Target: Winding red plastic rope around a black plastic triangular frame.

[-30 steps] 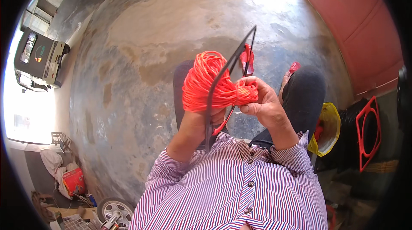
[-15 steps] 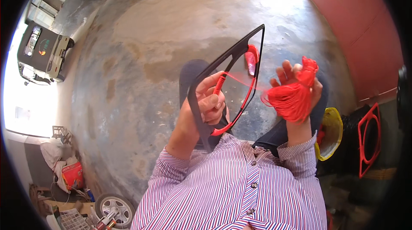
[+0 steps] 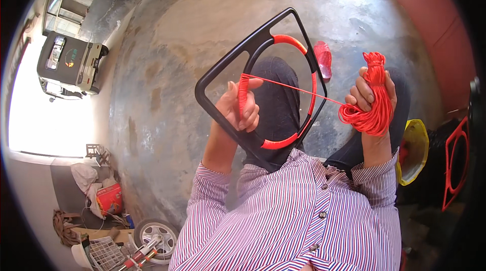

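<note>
My left hand (image 3: 250,111) grips a black four-sided frame (image 3: 250,44) with a round ring inside it. Its fingers close around the ring's left side, where tight coils of red cord (image 3: 243,94) are wound. Red wrapping also covers parts of the ring's top, right and bottom. From the upper end of the coils, one strand runs straight across the ring to my right hand (image 3: 361,95). That hand is closed around a bundle of red cord (image 3: 372,116), bound at its upper part, with loops hanging below. The frame is tilted and held above my left leg.
A shiny red object (image 3: 322,60) lies on the concrete floor past the frame. By my right side are a yellow-rimmed container (image 3: 422,157) and a red frame (image 3: 447,170). A wheel (image 3: 143,235) and a red box (image 3: 110,201) sit lower left; a three-wheeled vehicle (image 3: 76,58) stands beyond.
The frame has turned from nearly edge-on to more face-on. My right hand has moved rightward with the cord bundle, and the strand is now straight instead of slack. The whole view has shifted slightly.
</note>
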`<state>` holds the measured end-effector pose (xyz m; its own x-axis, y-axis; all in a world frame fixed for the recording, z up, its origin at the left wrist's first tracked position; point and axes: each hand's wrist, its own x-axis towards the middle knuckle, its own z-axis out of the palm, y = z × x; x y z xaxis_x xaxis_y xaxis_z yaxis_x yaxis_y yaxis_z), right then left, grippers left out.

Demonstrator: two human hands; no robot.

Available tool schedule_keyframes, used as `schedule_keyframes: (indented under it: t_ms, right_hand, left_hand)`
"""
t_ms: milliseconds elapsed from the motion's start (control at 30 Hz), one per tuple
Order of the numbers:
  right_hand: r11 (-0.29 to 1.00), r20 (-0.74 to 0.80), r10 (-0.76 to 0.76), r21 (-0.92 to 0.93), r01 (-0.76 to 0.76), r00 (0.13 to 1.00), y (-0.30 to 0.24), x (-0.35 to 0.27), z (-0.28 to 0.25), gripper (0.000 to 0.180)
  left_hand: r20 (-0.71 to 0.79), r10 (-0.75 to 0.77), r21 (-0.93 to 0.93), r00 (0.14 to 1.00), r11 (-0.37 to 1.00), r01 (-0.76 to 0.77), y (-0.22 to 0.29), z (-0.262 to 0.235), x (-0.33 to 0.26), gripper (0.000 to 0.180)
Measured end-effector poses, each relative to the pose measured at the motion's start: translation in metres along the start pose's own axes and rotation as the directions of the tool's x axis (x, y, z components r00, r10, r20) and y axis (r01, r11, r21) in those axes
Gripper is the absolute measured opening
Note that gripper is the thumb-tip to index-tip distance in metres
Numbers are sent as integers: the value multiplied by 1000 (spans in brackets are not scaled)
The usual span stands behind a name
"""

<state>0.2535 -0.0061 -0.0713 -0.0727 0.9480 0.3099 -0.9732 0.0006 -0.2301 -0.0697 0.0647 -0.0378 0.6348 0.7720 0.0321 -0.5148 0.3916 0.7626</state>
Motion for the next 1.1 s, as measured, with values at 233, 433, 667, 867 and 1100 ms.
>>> schedule_keyframes:
  t_ms: [233,433,667,867,1100]
  right_hand:
    - [1000,-40,3,10,-2,999,1,2,-3,51]
    - [1000,-98,5,2,-5,995,7,0,-6,51]
    - [1000,-106,15,6,-15,994,6,2,-6,49]
    - [1000,-111,21,-3,-21,994,5,1,-11,47]
    - [999,-116,39,30,-36,992,7,-1,-11,47]
  left_hand:
    - [36,-45,-13,998,999,45,-1,0,1,51]
    - [69,-26,-121,997,992,35,-9,-7,4,47]
    - [-35,-117,-116,992,987,113,-2,13,-1,47]
    - [74,-112,-216,991,968,126,2,18,3,50]
    - [100,-143,-313,985,935,167,0,14,-1,46]
